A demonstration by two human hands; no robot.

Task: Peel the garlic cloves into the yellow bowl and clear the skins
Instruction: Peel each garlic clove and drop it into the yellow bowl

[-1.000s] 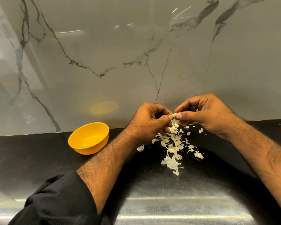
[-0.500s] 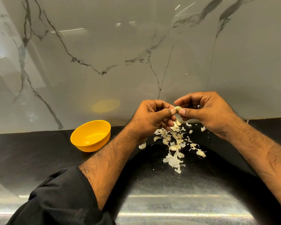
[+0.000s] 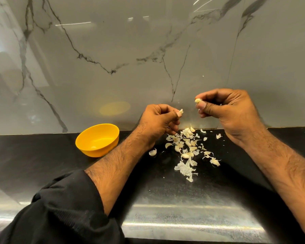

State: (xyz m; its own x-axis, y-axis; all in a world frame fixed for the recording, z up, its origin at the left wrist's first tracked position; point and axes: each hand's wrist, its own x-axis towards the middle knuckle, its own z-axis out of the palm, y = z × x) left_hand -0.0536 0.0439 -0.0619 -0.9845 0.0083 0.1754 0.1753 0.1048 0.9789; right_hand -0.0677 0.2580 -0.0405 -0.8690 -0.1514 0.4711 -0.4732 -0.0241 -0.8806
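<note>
My left hand point(image 3: 159, 120) pinches a small pale scrap of garlic skin point(image 3: 181, 111) between thumb and forefinger. My right hand point(image 3: 225, 106) pinches a yellowish garlic clove point(image 3: 197, 100) at its fingertips, a short gap to the right of the left hand. Both hands hover above a scattered pile of garlic cloves and skins point(image 3: 187, 147) on the black counter point(image 3: 42, 155). The yellow bowl point(image 3: 97, 140) sits to the left of the pile, beside my left forearm, with something small and pale on its bottom.
A grey marble-patterned wall point(image 3: 148, 59) rises right behind the counter. A stray clove point(image 3: 152, 152) lies left of the pile, and a bigger sheet of skin point(image 3: 184, 169) lies at its near end. My black sleeve point(image 3: 63, 208) covers the lower left.
The hands, joined at one clove before, have pulled apart. The left hand came away with a scrap of skin and the right hand kept the clove. Both hands rose a little.
</note>
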